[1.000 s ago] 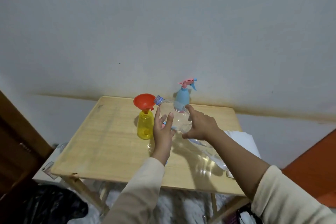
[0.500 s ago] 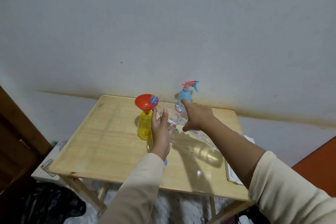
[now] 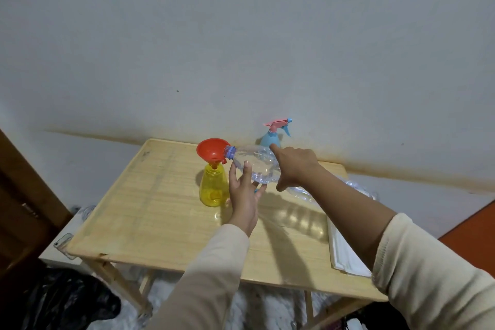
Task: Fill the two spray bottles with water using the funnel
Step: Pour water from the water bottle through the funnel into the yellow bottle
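A yellow spray bottle (image 3: 213, 188) without its head stands on the wooden table (image 3: 150, 209), with a red funnel (image 3: 211, 150) in its neck. A clear water bottle (image 3: 254, 165) is tipped sideways, its blue-ringed mouth at the funnel's rim. My right hand (image 3: 293, 166) grips the bottle's body from the right. My left hand (image 3: 243, 195) supports it from below with straight fingers. A blue spray bottle (image 3: 272, 136) with a pink trigger head stands behind, by the wall.
A crumpled clear plastic (image 3: 356, 187) lies at the table's right rear. White paper (image 3: 345, 254) sits at the right edge. A black bag (image 3: 67, 300) lies on the floor at the left, beside a low white surface with a phone (image 3: 63, 240).
The water bottle has tipped further over, and its mouth has come to the funnel's rim. Both hands moved with it.
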The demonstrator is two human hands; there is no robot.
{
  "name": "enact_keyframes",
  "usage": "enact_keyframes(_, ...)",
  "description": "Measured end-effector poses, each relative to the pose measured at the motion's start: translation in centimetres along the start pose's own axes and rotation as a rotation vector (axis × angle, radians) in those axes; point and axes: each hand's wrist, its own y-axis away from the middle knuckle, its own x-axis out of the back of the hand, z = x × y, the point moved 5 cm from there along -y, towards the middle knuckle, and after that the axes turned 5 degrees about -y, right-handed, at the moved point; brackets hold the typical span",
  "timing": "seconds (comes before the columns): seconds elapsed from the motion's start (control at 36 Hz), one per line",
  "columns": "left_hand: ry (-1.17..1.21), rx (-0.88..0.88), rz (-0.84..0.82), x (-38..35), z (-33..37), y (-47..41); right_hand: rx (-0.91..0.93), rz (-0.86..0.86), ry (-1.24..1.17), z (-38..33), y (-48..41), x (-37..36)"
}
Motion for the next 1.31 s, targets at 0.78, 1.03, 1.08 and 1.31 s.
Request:
enact_keyframes(0.78, 0.002, 0.05, -0.022, -0.6, 0.1, -1.7, -0.04, -0.014, 0.04, 0.0, -1.3, 0.8)
enact_keyframes(1.03, -0.01, 0.054, -0.027, -1.0, 0.1, -2.3, -0.043, -0.022, 0.038, 0.3, -1.7, 0.9)
enact_keyframes(1.08, -0.001, 0.059, -0.024, -1.0, 0.0, -2.3, -0.041, -0.021, 0.047, 0.3, -1.8, 1.0)
enact_keyframes(1.31, 0.018, 0.059, -0.024, -1.1, 0.0, -2.6, -0.035, -0.002, 0.058, 0.3, -2.1, 1.2)
